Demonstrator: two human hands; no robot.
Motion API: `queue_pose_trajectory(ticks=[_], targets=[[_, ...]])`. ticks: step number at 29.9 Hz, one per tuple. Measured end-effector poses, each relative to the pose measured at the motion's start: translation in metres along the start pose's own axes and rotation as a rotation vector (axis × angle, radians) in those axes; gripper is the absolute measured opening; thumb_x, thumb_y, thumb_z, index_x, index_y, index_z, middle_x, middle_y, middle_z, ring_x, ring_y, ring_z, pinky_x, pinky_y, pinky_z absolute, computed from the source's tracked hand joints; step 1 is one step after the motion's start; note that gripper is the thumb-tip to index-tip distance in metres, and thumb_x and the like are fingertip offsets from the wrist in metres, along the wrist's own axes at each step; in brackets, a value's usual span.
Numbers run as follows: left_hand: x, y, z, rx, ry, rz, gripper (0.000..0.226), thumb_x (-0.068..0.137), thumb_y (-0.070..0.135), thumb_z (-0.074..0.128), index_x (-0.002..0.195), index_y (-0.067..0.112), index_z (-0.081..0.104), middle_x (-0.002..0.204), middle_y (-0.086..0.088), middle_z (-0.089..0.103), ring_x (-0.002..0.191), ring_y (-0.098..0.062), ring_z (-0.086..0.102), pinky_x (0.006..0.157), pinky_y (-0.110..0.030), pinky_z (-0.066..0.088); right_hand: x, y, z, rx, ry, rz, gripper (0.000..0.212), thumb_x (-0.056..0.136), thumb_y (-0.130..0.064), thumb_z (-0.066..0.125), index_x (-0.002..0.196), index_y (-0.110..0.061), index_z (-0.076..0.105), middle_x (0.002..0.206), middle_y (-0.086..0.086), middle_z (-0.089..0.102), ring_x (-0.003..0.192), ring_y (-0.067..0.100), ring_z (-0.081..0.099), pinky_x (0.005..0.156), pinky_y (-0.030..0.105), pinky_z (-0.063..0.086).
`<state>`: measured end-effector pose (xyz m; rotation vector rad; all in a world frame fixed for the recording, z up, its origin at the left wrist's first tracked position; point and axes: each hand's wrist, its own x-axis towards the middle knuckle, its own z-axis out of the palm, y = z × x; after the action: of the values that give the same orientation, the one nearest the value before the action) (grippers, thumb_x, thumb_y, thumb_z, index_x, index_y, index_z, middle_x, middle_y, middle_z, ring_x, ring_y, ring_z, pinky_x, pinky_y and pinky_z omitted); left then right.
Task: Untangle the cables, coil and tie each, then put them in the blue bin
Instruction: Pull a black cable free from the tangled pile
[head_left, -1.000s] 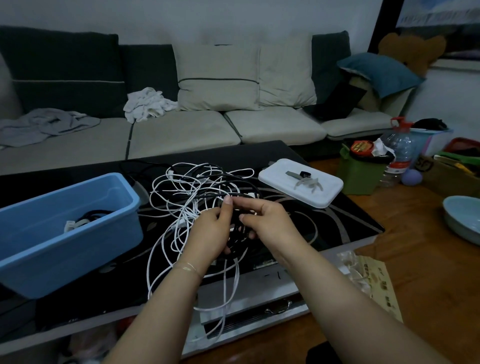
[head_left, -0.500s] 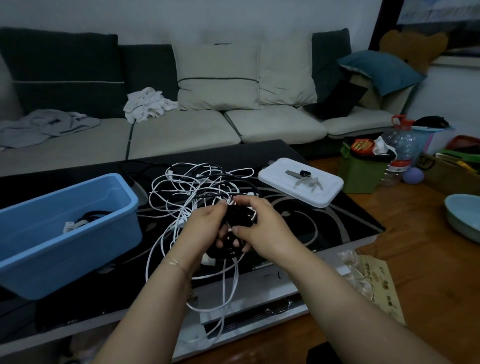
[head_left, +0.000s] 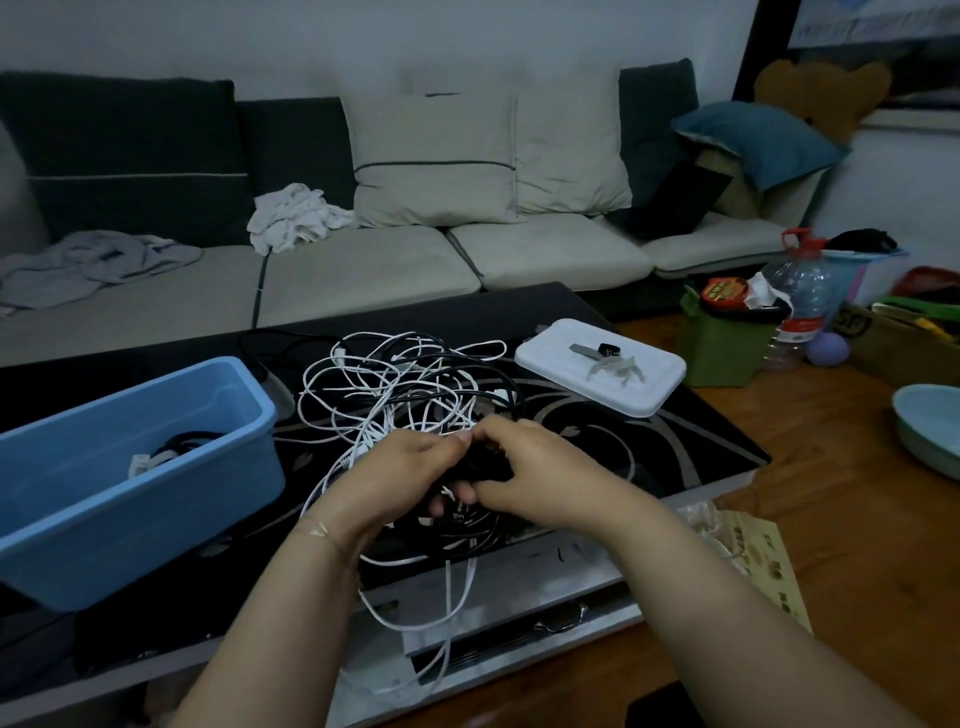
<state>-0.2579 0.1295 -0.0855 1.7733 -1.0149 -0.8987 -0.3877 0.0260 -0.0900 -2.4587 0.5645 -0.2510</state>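
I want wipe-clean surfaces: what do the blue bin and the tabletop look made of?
The blue bin looks like moulded plastic, matte, with a smooth rolled rim and even colour. The tabletop seems to be glossy black glass or lacquer with pale swirl patterns; its sheen suggests glass, though I can't be sure.

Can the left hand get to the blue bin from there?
Probably yes. The blue bin sits open-topped just left of the left hand, nothing between them, though that hand is gripping the black cable.

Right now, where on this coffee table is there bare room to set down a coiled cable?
Bare glass lies right of the hands, below the white lid, and along the far edge behind the cable tangle. The middle is crowded with cables; the blue bin fills the left.
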Motion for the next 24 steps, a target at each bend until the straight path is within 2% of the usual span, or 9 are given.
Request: queue_pose_trajectory(ticks=[3,4,6,9,11,14,17,20,24], targets=[[-0.002,0.001,0.002,0.095,0.083,0.105,0.039,0.099,0.032,0.048,0.073,0.012,0.067,0.062,-0.001,0.069,0.048,-0.012,0.051,0.051,-0.023,0.04,-0.002,0.006,-0.017,0.436,-0.102,0.02,0.027,0.086,-0.028,0.069,0.11,-0.022,0.057,0.097,-0.011,0.063,0.076,-0.013,0.054,0.071,0.008,0.04],[-0.003,0.003,0.003,0.147,0.118,0.148,0.038,0.098,0.034,0.048,0.073,0.012,0.067,0.062,0.002,0.069,0.048,-0.011,0.051,0.051,-0.023,0.04,-0.002,0.008,-0.023,0.521,-0.076,0.048,0.019,0.091,-0.033,0.062,0.105,-0.02,0.059,0.083,-0.018,0.064,0.069,-0.012,0.053,0.068,0.007,0.04],[-0.005,0.005,0.01,0.347,0.201,0.245,0.039,0.097,0.041,0.049,0.07,0.016,0.063,0.054,0.006,0.063,0.046,-0.01,0.049,0.051,-0.026,0.036,0.002,0.013,-0.029,0.536,0.025,0.071,0.027,0.096,-0.039,0.048,0.094,-0.016,0.062,0.061,-0.021,0.061,0.06,-0.011,0.051,0.064,0.007,0.041],[-0.009,0.004,0.027,0.809,0.321,0.421,0.039,0.095,0.049,0.045,0.069,0.021,0.054,0.062,0.0,0.06,0.061,-0.018,0.055,0.055,-0.031,0.03,0.013,0.025,-0.023,0.411,0.084,0.077,0.033,0.091,-0.045,0.058,0.087,-0.014,0.067,0.081,0.001,0.071,0.078,0.01,0.065,0.081,0.033,0.05],[-0.007,0.0,0.036,0.935,0.37,0.588,0.038,0.094,0.047,0.043,0.073,0.021,0.06,0.068,0.0,0.065,0.064,-0.021,0.061,0.053,-0.029,0.033,0.016,0.033,-0.02,0.398,0.06,0.107,0.025,0.084,-0.041,0.068,0.091,-0.017,0.071,0.093,0.008,0.073,0.093,0.023,0.067,0.092,0.04,0.049],[0.0,-0.01,0.041,0.977,0.422,0.809,0.036,0.09,0.045,0.044,0.074,0.02,0.064,0.064,0.005,0.065,0.053,-0.02,0.061,0.045,-0.024,0.035,0.017,0.04,-0.024,0.454,-0.02,0.132,0.014,0.082,-0.039,0.072,0.089,-0.027,0.075,0.097,0.0,0.074,0.101,0.018,0.066,0.099,0.042,0.048],[0.003,-0.015,0.044,0.972,0.42,0.904,0.031,0.092,0.04,0.046,0.079,0.017,0.063,0.065,0.004,0.063,0.051,-0.022,0.059,0.045,-0.028,0.04,0.017,0.043,-0.024,0.503,-0.034,0.128,0.017,0.084,-0.03,0.071,0.084,-0.014,0.074,0.084,0.001,0.073,0.084,0.011,0.066,0.089,0.029,0.048],[0.003,-0.012,0.044,0.935,0.47,0.909,0.031,0.092,0.038,0.045,0.082,0.019,0.068,0.066,0.005,0.064,0.053,-0.02,0.059,0.047,-0.026,0.038,0.016,0.039,-0.02,0.532,0.074,0.12,0.021,0.084,-0.025,0.072,0.077,-0.005,0.07,0.071,-0.002,0.067,0.068,0.004,0.059,0.07,0.018,0.045],[-0.003,-0.008,0.045,0.814,0.471,0.763,0.03,0.092,0.045,0.04,0.104,0.029,0.063,0.064,0.007,0.065,0.055,-0.016,0.061,0.049,-0.027,0.04,0.018,0.036,-0.013,0.481,0.164,0.104,0.035,0.085,-0.028,0.07,0.076,0.005,0.065,0.066,0.008,0.057,0.064,0.015,0.049,0.063,0.027,0.04]])
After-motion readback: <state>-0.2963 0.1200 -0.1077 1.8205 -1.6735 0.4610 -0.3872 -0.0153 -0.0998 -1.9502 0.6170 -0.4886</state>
